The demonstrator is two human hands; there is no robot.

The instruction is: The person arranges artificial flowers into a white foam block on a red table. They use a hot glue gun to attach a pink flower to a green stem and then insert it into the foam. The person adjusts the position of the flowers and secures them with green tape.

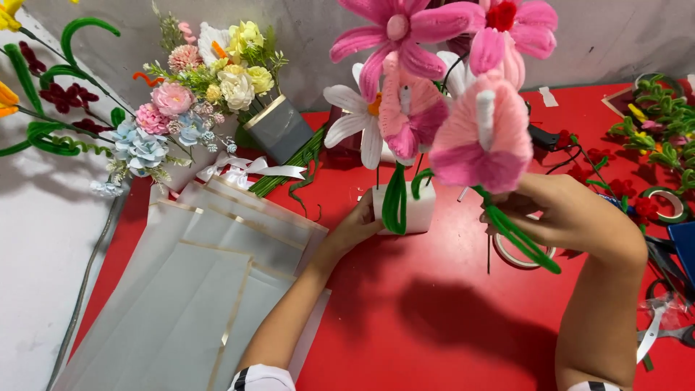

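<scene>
While grey wrapping sheets (195, 289) fan across the near left of the red table (434, 318), a wrapped bouquet (210, 87) lies at the far left. Right of the sheets, the left hand (355, 228) presses against the white foam block (420, 210), its fingers hidden behind it. Further right, the right hand (561, 213) is clamped on the green stem (517, 239) of a pink pipe-cleaner flower (481, 134). A tape roll (670, 203) lies at the far right.
</scene>
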